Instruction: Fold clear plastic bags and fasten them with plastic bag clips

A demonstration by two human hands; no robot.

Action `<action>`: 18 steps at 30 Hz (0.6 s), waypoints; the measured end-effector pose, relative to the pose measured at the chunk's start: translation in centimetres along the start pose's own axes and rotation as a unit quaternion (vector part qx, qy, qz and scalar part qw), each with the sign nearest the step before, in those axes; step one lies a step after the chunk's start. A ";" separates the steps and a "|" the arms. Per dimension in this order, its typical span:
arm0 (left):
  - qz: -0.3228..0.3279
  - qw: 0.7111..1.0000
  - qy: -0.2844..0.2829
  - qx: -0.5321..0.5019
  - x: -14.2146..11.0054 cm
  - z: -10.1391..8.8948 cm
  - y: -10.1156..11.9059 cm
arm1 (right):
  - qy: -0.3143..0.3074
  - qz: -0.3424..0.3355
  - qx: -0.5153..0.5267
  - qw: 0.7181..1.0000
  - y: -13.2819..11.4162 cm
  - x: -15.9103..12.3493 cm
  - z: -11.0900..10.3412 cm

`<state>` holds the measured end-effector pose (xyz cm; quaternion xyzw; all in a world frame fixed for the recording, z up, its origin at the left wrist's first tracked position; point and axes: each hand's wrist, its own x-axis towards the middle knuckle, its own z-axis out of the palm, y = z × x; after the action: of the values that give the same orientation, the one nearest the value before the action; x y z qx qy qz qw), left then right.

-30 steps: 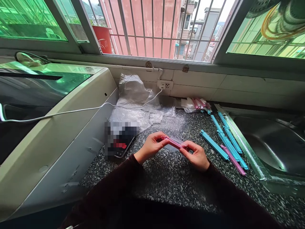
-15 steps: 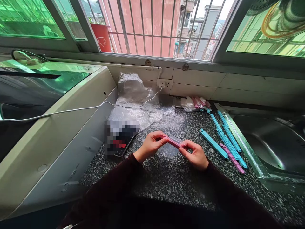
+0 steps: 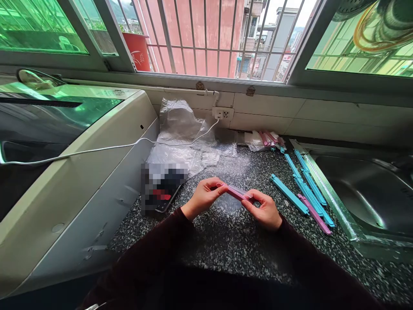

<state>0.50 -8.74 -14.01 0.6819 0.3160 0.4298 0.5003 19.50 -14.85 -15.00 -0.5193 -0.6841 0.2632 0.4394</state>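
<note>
A pink bag sealing clip (image 3: 235,193) is held level between my two hands above the speckled counter. My left hand (image 3: 205,196) pinches its left end, and my right hand (image 3: 265,210) grips its right end with thumb and fingers. Clear plastic, apparently a small bag (image 3: 230,203), shows at the clip and hangs below it. To the right of my hands lie several blue clips (image 3: 290,196) and one pink clip (image 3: 314,214) on the counter. Farther back, pink clips (image 3: 271,138) rest on a bunch of small plastic packets.
Crumpled clear bags (image 3: 180,129) lie at the back left, with a phone (image 3: 169,202), partly blurred, before them. A white cable (image 3: 129,145) runs from the wall socket (image 3: 222,113) across a large white appliance (image 3: 106,142). The metal sink (image 3: 337,200) borders the counter on the right.
Both hands keep their hold on the pink clip with hardly any movement. The clear plastic at the clip shifts slightly.
</note>
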 end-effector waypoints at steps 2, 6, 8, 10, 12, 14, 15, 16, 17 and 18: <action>-0.010 1.000 -0.004 -0.007 0.1 0.0 0.0 | 0.006 0.003 0.004 1.000 -0.1 0.0 0.0; -0.054 0.997 -0.046 -0.006 0.2 -0.1 -0.1 | 0.033 0.039 0.024 0.998 0.0 0.1 -0.3; -0.083 0.993 -0.085 0.017 0.2 0.0 -0.3 | 0.051 0.063 0.043 0.996 0.3 0.1 -0.4; -0.098 0.988 -0.115 0.038 0.3 0.1 -0.5 | 0.071 0.080 0.059 0.992 0.7 0.2 -0.5; -0.096 0.986 -0.129 0.046 0.3 0.2 -0.7 | 0.085 0.090 0.067 0.990 1.0 0.2 -0.5; -0.083 0.986 -0.132 0.053 0.3 0.2 -0.8 | 0.090 0.093 0.069 0.989 1.1 0.1 -0.4; -0.078 0.986 -0.133 0.057 0.3 0.2 -0.8 | 0.093 0.092 0.071 0.989 1.1 0.1 -0.3; -0.076 0.986 -0.133 0.060 0.3 0.1 -0.8 | 0.097 0.090 0.075 0.988 1.1 0.1 -0.2; -0.076 0.986 -0.134 0.063 0.3 0.1 -0.8 | 0.103 0.088 0.078 0.988 1.0 0.1 -0.2; -0.077 0.986 -0.136 0.063 0.3 0.0 -0.7 | 0.109 0.087 0.081 0.987 0.9 0.0 -0.1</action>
<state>0.62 -8.29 -14.60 0.7381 0.3230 0.2724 0.5260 20.05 -14.56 -15.65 -0.5649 -0.5613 0.2967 0.5271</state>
